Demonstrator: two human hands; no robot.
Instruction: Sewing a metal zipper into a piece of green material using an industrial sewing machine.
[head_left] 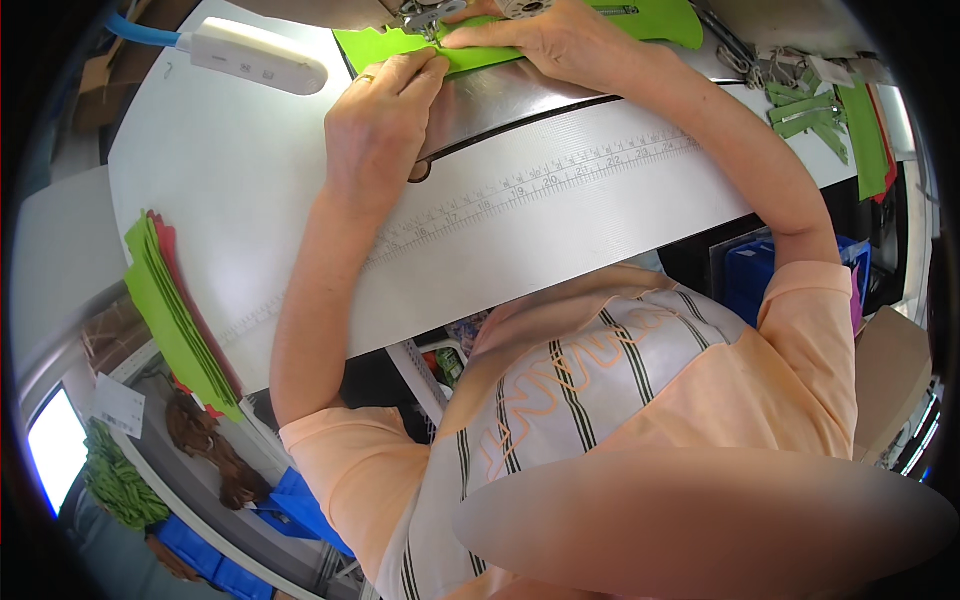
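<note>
At the upper centre of the frame, left fingers are pinching green cloth under a sewing machine while right fingers are pressing it, outstretched; numbered ruler marks are crossing the bench.

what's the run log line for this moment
left hand: at lime-green fabric edge; right hand: on same fabric; sewing machine: near both hands; green zippers: at far right
</note>
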